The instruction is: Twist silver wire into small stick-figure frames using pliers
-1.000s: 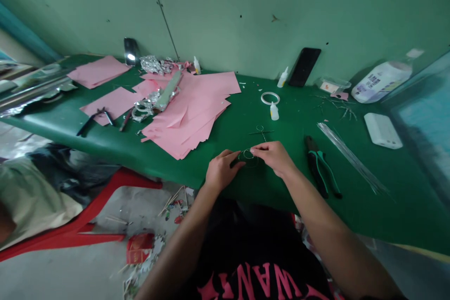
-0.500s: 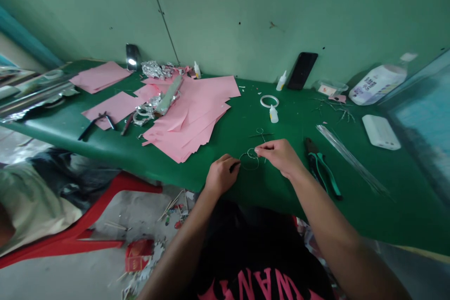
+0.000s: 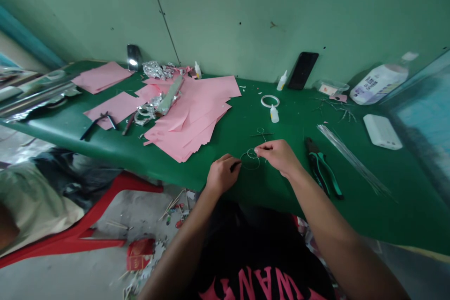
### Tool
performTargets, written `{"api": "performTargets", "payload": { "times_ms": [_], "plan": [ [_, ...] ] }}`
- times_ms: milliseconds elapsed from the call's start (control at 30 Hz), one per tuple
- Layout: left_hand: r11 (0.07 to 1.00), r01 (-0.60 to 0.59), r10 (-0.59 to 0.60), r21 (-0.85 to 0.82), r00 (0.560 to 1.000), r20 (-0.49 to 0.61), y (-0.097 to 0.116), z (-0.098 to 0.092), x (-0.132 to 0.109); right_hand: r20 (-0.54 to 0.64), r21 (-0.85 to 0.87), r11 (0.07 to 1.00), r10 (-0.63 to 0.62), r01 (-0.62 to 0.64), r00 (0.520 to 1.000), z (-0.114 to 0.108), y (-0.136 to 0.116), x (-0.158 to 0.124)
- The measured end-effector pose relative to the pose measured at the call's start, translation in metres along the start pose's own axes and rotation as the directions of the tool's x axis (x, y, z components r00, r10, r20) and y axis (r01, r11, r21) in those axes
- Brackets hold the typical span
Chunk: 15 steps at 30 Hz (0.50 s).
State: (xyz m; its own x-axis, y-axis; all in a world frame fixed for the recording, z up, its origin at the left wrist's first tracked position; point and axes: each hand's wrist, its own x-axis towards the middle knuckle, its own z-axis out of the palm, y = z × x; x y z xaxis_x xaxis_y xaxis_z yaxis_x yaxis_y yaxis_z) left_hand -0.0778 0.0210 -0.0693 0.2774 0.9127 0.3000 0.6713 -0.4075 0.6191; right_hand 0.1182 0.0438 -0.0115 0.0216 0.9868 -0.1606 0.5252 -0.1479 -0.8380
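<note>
Thin wire bent into loops spans the gap between my two hands over the green tabletop. My left hand is closed, pinching the wire's left side between thumb and fingers. From the right, my right hand pinches the same wire at a smaller loop. Just beyond lies a wire figure with a round loop on top and a crossbar; its lower end runs behind my right fingers. Green-handled pliers rest to the right of my right hand, near a bundle of straight wires.
Pink paper sheets and crumpled foil cover the left. Glue bottles, a white ring and a leaning phone stand behind. A white power bank and a large bottle are at right. A person sits on a red chair.
Both hands keep their pinch on the wire and hardly move. The whole view has shifted very slightly; nothing was picked up or let go.
</note>
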Motion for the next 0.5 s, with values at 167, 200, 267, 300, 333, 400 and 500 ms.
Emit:
{"api": "performTargets", "payload": {
  "times_ms": [167,200,267,300,333,400,500],
  "plan": [
    [1.000,0.007,-0.007,-0.003,1.000,0.005,0.001,-0.002,0.000,0.009,-0.014,1.000,0.000,0.000,1.000,0.004,0.003,0.000],
    [1.000,0.008,-0.008,-0.003,1.000,0.006,0.001,-0.002,0.000,0.000,-0.021,1.000,0.004,-0.004,1.000,0.002,0.005,0.001],
    [1.000,0.011,-0.011,-0.001,1.000,0.003,0.001,-0.002,-0.001,-0.047,-0.043,0.999,0.021,-0.023,0.999,-0.008,0.013,0.006],
    [1.000,0.011,-0.011,0.000,1.000,0.002,0.001,-0.002,-0.001,-0.089,-0.059,0.997,0.034,-0.039,0.995,-0.015,0.018,0.010],
    [1.000,0.010,-0.010,0.002,1.000,0.002,0.001,-0.002,-0.001,-0.147,-0.080,0.995,0.050,-0.062,0.988,-0.022,0.025,0.015],
    [1.000,0.008,-0.008,0.007,1.000,0.002,0.001,-0.002,-0.001,-0.283,-0.132,0.983,0.087,-0.129,0.955,-0.038,0.039,0.026],
    [1.000,0.004,-0.004,0.019,1.000,0.003,0.000,-0.002,0.000,-0.418,-0.215,0.951,0.115,-0.221,0.901,-0.056,0.054,0.040]
  ]
}}
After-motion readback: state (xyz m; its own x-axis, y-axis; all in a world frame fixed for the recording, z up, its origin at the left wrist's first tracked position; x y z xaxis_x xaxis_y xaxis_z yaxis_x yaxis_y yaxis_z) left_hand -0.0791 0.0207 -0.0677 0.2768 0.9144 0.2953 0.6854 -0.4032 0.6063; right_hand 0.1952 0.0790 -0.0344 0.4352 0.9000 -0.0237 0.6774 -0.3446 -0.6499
